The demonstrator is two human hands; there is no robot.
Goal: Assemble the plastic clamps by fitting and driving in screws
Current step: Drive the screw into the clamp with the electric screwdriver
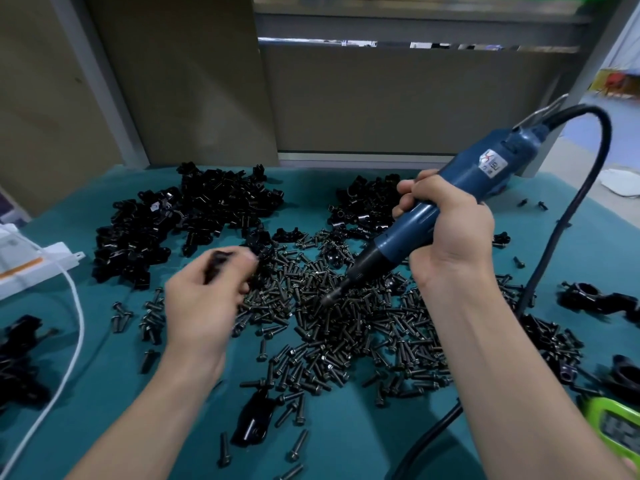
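My right hand point(446, 230) grips a blue electric screwdriver point(450, 199), tilted down to the left, its bit tip point(329, 299) touching the heap of dark screws point(346, 323) spread over the teal table cover point(346, 438). My left hand point(204, 299) is blurred and pinches a black plastic clamp piece point(218, 263) just left of the screw heap. Two piles of black clamp parts lie further back: a big one point(194, 220) at the left and a smaller one point(367, 206) behind the screwdriver. A single black clamp piece point(251, 424) lies near the front.
The screwdriver's black cable point(568, 216) loops right and down across the table. A white box point(31, 268) and white cord point(74, 344) lie at the left edge. Assembled black clamps sit at the far right point(602, 299) and far left point(20, 362). A green device point(613, 427) sits bottom right.
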